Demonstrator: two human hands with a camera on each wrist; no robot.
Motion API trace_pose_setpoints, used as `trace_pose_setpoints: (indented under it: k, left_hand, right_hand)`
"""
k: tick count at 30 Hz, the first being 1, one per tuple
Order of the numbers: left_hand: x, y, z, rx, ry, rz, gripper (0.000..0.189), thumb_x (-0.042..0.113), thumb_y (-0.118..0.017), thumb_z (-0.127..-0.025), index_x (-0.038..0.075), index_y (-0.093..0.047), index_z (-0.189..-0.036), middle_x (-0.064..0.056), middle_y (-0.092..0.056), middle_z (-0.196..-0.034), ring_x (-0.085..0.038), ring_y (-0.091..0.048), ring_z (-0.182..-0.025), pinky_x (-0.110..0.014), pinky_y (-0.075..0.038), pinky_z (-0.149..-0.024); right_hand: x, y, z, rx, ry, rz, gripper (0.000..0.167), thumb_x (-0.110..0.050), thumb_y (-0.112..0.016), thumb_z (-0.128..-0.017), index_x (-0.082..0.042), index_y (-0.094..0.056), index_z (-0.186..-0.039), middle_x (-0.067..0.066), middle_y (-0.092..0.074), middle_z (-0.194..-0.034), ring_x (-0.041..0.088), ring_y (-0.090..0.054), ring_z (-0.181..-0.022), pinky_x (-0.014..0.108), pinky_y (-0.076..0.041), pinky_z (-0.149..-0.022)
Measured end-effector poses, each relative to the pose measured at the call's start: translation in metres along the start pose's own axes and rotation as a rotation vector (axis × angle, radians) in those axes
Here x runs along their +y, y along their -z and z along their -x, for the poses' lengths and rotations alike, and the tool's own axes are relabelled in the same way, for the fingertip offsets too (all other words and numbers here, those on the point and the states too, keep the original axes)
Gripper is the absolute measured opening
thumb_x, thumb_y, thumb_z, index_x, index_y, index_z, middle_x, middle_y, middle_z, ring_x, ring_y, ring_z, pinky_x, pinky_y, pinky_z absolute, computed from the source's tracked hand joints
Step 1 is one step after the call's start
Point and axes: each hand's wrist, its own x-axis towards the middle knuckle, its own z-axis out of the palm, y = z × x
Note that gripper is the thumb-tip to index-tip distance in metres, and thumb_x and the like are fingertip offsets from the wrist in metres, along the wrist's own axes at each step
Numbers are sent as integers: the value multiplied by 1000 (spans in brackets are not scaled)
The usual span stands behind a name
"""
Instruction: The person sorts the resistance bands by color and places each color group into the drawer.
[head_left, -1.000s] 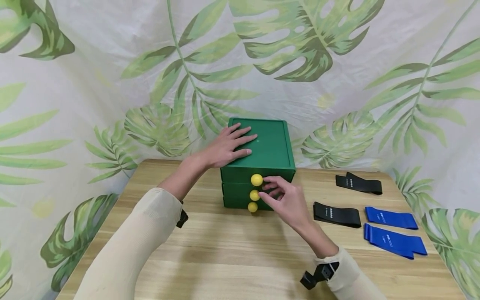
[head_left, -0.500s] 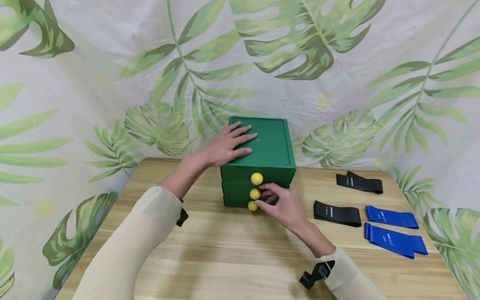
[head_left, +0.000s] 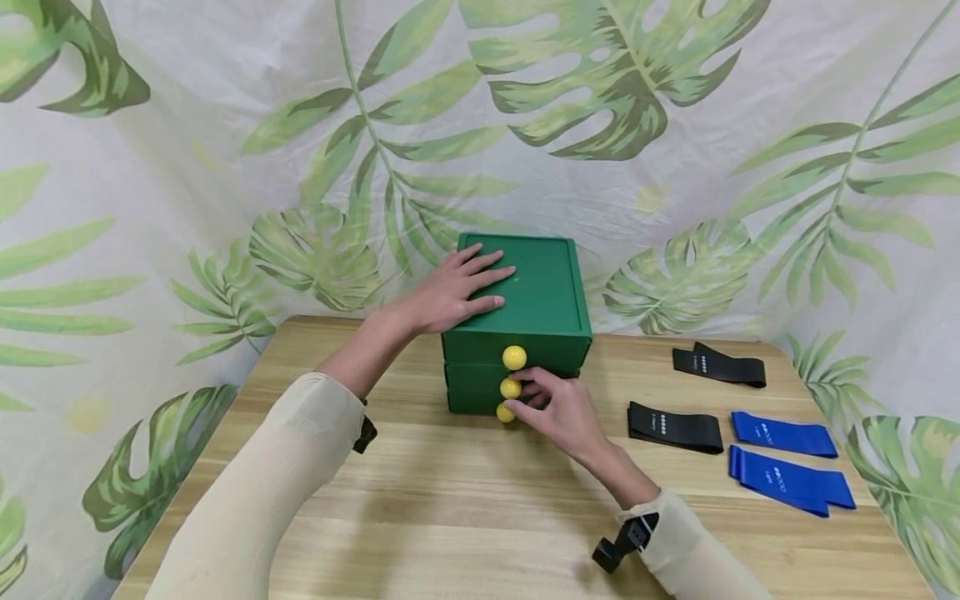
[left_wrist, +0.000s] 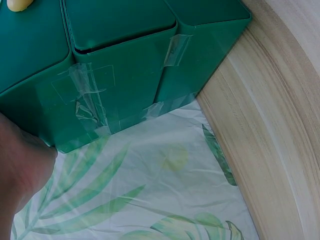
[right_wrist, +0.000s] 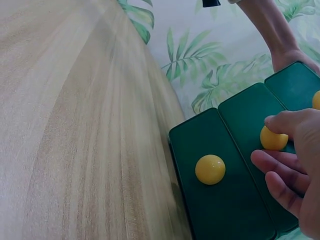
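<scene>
- Head view: left hand rests atop the green three-drawer cabinet, fingers spread;
- right hand seems to pinch the middle yellow ball knob;
- cabinet stands on the wooden table, left of the resistance bands.

Left hand against the box; on it, tape and a knob; beside it, table; beyond, cloth.

A green three-drawer box stands near the bench's twelve o'clock edge; three round yellow knobs line its six o'clock front; a dark gap edges the middle drawer.
</scene>
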Motion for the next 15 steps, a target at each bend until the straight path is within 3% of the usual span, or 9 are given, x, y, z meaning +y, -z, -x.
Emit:
trace_pose_setpoints:
  k: [15]
  left_hand:
    - [2,1,1,-12,7,9,60,41,-51,-112,20,-38,-167,-11,-22,-176,-39,-2,-164,-63,1,-129]
  right_hand:
    - [-1,-4,3,38,14,-30,21,-12,-88,-89,-10,-79,-108,3,-80,-90,7,-73,-68,23,-59,-62]
